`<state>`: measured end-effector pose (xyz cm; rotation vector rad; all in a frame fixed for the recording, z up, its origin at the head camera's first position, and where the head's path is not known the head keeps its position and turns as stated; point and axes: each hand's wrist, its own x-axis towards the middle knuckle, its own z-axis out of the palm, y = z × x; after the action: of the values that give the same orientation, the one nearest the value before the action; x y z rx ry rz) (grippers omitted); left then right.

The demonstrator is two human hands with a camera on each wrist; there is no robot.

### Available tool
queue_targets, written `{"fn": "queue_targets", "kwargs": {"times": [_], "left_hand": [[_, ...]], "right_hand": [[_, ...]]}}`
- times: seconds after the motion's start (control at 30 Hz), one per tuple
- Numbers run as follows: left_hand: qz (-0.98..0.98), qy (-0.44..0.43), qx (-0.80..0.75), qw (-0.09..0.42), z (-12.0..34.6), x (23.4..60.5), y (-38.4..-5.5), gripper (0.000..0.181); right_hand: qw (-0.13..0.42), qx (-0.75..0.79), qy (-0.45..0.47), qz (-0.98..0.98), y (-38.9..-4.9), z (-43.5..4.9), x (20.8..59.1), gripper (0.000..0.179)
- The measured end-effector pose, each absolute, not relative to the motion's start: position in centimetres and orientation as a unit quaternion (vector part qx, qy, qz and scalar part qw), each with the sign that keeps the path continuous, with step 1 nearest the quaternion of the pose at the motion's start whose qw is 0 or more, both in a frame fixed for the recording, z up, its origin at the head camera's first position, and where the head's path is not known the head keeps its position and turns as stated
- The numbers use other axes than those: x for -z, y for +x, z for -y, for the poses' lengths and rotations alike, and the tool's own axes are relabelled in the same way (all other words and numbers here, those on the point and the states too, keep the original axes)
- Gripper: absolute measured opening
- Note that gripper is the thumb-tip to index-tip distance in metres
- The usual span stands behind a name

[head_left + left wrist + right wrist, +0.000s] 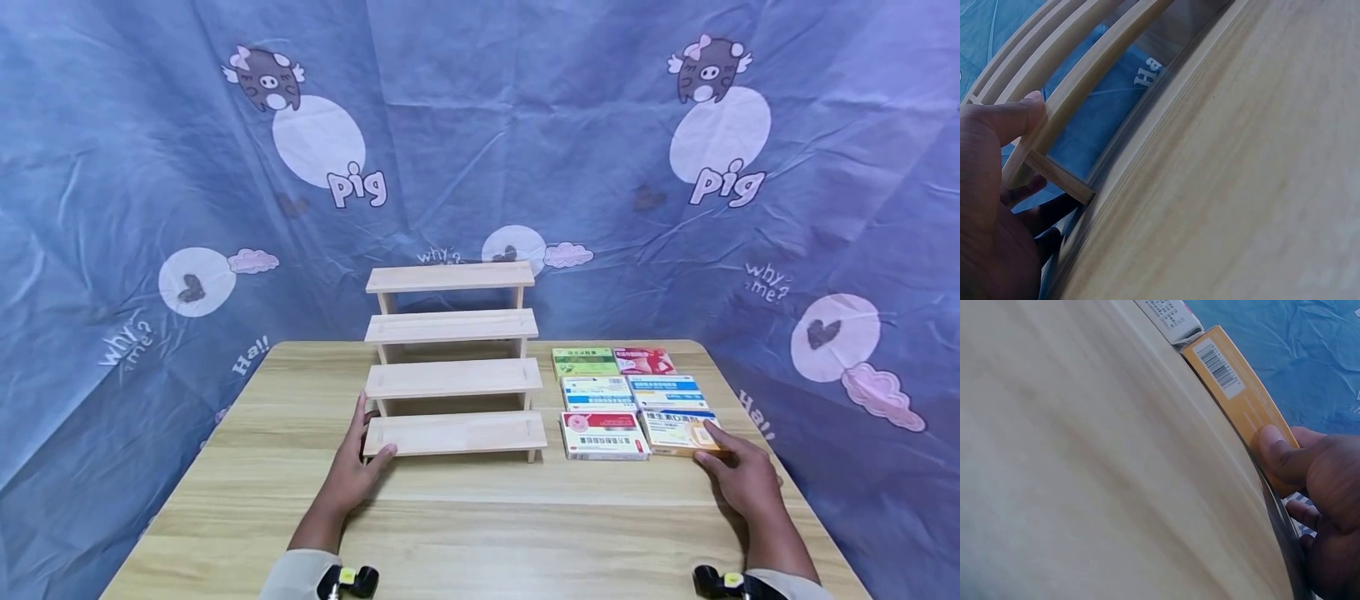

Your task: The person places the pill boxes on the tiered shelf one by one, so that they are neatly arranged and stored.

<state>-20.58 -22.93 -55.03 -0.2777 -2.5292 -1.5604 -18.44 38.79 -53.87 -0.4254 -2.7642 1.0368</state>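
A pale wooden four-step display rack (454, 379) stands on the table. My left hand (357, 462) grips the left end of its lowest step, thumb at the front edge and fingers round the side; the left wrist view shows the thumb (1034, 103) against the step. To the right of the rack, several medicine boxes lie flat in two columns. My right hand (746, 475) holds the near right corner of an orange-and-white medicine box (678, 433), thumb on its orange side (1235, 387). Left of that lies a red-and-white box (603, 435).
Behind these lie two blue-and-white boxes (597, 393), a green box (585, 362) and a pink-red box (645, 361). The wood-grain table (480, 533) ends at a blue printed cloth (465, 125) behind and at the sides.
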Motion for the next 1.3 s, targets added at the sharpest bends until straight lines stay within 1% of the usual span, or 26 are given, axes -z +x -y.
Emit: {"fn": "queue_targets", "kwargs": {"times": [0.2, 0.37, 0.57, 0.7, 0.9, 1.17, 1.3], "left_hand": [[0.846, -0.093, 0.519, 0.082, 22.8, 54.9, -20.5, 0.107], [0.843, -0.088, 0.526, 0.075, 22.8, 55.0, -20.5, 0.107], [0.843, -0.086, 0.526, 0.074, 22.8, 55.2, -20.5, 0.106], [0.845, -0.084, 0.524, 0.073, 22.7, 55.0, -20.5, 0.106], [0.847, -0.088, 0.519, 0.078, 22.7, 54.9, -20.4, 0.107], [0.847, -0.094, 0.515, 0.088, 22.7, 54.9, -20.2, 0.107], [0.847, -0.091, 0.517, 0.084, 22.7, 54.9, -20.3, 0.107]], "right_hand": [[0.07, -0.361, -0.143, 0.919, -18.3, -39.1, 53.8, 0.068], [0.08, -0.364, -0.139, 0.917, -18.2, -39.6, 53.9, 0.065], [0.075, -0.386, -0.159, 0.906, -18.2, -39.6, 53.5, 0.063], [0.082, -0.395, -0.167, 0.9, -18.0, -39.5, 53.2, 0.063], [0.119, -0.422, -0.174, 0.882, -17.8, -39.2, 53.1, 0.061], [0.214, -0.447, -0.189, 0.848, -17.6, -38.3, 53.1, 0.063], [0.261, -0.452, -0.186, 0.832, -17.5, -37.8, 53.0, 0.064]]}}
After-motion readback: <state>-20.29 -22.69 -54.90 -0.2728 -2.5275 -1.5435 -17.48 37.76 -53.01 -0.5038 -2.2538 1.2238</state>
